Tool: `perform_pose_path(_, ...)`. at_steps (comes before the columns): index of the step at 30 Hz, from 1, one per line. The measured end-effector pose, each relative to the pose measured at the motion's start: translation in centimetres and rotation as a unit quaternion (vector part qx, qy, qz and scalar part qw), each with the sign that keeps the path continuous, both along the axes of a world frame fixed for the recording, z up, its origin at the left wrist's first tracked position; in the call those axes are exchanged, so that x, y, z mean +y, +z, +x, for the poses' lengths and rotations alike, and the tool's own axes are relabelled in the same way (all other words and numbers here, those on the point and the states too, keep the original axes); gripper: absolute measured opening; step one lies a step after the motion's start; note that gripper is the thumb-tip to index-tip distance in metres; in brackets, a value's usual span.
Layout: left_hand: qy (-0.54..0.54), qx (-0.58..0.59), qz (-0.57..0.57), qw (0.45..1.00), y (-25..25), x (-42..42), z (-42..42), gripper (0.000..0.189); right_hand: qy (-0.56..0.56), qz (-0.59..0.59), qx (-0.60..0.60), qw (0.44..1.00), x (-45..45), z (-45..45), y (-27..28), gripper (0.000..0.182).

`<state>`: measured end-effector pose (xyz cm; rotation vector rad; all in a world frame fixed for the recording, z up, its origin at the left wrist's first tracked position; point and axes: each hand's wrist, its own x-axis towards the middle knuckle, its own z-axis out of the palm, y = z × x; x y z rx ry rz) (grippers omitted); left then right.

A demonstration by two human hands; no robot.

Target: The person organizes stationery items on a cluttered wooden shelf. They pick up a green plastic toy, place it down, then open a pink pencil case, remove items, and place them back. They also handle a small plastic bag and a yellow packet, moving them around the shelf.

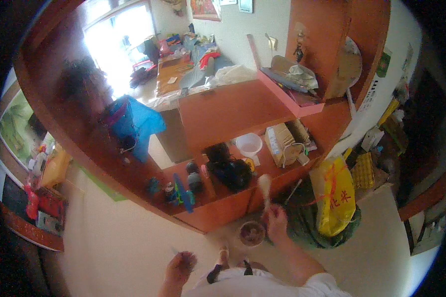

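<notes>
My right hand [277,222] is shut on a pale, spoon-shaped thing [264,184], its rounded end pointing up and away from me. Blur hides exactly what it is. Below that hand, a round container [252,244] with reddish-brown contents stands near the floor, in front of my feet. My left hand [181,264] is curled at the lower left, over the pale floor. A thin pale sliver shows at its edge, and I cannot tell whether the fingers hold it.
Ahead stands a reddish-brown wooden cabinet [215,211] with a white plastic bowl [249,144], a cardboard box [280,143] and a black bag [232,172] on its shelf. A yellow bag [336,200] sits at right on dark green sacking. A blue bag [133,118] hangs at left.
</notes>
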<state>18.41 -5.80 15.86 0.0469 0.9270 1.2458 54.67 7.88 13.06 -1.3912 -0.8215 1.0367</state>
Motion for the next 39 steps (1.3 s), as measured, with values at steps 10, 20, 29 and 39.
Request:
perform_pose_path(10, -0.065, 0.049, 0.093, 0.992, 1.5, 5.9, 7.8, 0.028, 0.425, 0.070, -0.088, 0.898, -4.2, -8.0, 1.9, 0.030)
perform_pose_path(20, -0.031, 0.221, 0.014, 0.975, 2.0, 3.1, 3.8, 0.024, 0.040, 0.166, -0.266, 0.949, 12.0, -6.3, -0.2, 0.082)
perform_pose_path(29, 0.002, 0.165, -0.036, 0.986, 1.4, 2.8, 2.1, 0.025, 0.103, 0.156, -0.078, 0.979, 11.1, -9.7, -5.0, 0.069)
perform_pose_path(39, -0.038, 0.132, -0.014, 0.990, 0.4, 5.0, 0.5, 0.027, 0.049, 0.003, -0.541, 0.839, 19.2, -2.5, -0.2, 0.075)
